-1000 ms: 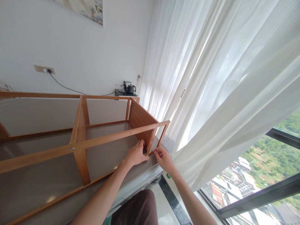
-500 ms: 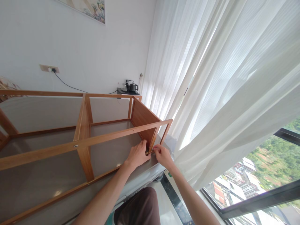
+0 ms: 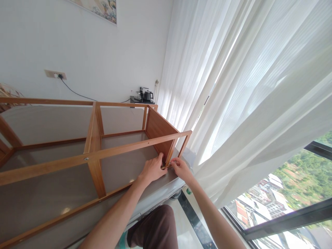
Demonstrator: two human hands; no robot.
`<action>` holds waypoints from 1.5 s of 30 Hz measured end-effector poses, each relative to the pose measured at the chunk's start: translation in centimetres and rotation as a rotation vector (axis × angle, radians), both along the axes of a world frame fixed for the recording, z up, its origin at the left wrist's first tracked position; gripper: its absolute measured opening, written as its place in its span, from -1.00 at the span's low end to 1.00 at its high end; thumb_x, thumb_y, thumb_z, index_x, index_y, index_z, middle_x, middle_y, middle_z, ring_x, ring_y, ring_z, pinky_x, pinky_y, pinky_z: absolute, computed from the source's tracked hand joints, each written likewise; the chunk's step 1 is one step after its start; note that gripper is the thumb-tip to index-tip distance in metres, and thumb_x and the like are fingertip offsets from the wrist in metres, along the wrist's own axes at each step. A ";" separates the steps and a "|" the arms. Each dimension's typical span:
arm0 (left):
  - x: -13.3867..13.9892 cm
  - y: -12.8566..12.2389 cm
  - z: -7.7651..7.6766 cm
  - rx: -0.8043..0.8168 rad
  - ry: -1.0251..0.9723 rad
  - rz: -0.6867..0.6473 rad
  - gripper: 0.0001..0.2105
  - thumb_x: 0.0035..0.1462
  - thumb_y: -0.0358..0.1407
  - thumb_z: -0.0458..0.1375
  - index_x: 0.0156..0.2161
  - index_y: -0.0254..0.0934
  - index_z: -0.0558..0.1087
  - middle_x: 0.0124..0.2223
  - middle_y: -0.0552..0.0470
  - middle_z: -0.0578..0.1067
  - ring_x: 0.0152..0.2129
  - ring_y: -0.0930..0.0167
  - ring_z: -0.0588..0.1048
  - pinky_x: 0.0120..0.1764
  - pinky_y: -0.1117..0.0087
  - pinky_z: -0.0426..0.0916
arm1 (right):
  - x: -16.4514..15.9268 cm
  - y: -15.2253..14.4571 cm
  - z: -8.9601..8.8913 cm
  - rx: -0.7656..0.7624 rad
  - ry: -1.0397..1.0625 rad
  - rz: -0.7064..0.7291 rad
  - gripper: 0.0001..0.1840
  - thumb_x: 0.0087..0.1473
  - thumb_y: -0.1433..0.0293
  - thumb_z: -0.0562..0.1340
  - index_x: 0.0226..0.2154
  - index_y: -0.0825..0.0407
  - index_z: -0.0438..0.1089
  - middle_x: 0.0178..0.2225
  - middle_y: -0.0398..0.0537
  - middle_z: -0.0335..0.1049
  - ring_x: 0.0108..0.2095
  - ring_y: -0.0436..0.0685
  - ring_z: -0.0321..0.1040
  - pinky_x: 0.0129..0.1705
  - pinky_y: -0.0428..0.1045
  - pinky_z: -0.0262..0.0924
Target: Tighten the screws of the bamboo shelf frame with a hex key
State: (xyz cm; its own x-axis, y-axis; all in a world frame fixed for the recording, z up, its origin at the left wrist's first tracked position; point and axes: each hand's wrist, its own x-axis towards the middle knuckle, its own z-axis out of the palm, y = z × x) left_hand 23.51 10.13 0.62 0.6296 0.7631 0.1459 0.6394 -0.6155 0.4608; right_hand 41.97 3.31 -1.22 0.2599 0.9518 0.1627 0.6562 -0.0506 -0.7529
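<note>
A brown wooden shelf frame [image 3: 121, 148] lies on its side across a grey, glossy surface. My left hand [image 3: 153, 169] is wrapped round its lower rail beside the end panel [image 3: 163, 129], thumb on the near side and fingers inside. Just right of it, my right hand [image 3: 181, 169] pinches something small and thin against the outer side of the panel's lower corner. A pale glint shows at those fingertips, but the thing is too small to name. Fingers hide most of that joint.
White curtains [image 3: 220, 69] hang close on the right, with a window frame [image 3: 287, 221] below them. Behind the frame, a black kettle [image 3: 148, 95] stands on a small dark table [image 3: 137, 101]. A cord runs from a wall socket [image 3: 55, 74]. My knee [image 3: 160, 221] is beneath my arms.
My right hand has turned slightly at the corner, its fingers shifting a little to the right. My left hand keeps its hold. The view has tilted very slightly.
</note>
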 end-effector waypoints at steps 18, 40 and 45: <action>-0.1 0.1 -0.4 -0.036 -0.024 -0.009 -0.58 0.18 -0.09 0.19 0.06 -0.21 0.25 -0.15 -0.03 0.63 -0.20 0.21 0.63 -0.29 0.31 0.32 | -1.1 -3.5 -0.3 0.137 0.019 0.090 -0.79 0.26 0.21 0.13 -0.26 -0.03 0.40 -0.30 -0.09 0.52 -0.38 0.09 0.49 -0.32 -0.02 0.34; -0.2 0.1 -0.1 -0.061 -0.015 -0.015 -0.60 0.18 -0.15 0.20 0.07 -0.21 0.25 -0.14 -0.07 0.63 -0.18 0.21 0.63 -0.24 0.33 0.36 | -1.2 -2.3 -1.1 0.216 -0.162 -0.053 -0.82 0.11 0.35 0.20 -0.21 0.00 0.45 -0.33 -0.09 0.43 -0.42 0.10 0.38 -0.32 0.01 0.33; -0.3 0.4 -0.4 -0.107 -0.057 -0.025 -0.57 0.14 -0.19 0.22 0.08 -0.19 0.25 -0.15 -0.03 0.64 -0.18 0.22 0.63 -0.23 0.32 0.36 | -1.8 -2.2 -2.1 0.220 -0.186 -0.080 -0.87 0.17 0.26 0.28 -0.32 -0.03 0.47 -0.39 -0.12 0.38 -0.42 0.11 0.36 -0.31 0.02 0.31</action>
State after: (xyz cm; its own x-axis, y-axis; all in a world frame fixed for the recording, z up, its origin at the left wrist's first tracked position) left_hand 23.20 10.48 0.23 0.6418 0.7602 0.1009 0.5952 -0.5767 0.5596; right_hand 40.14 1.12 -3.31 0.2790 0.8660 0.4150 0.7848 0.0435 -0.6183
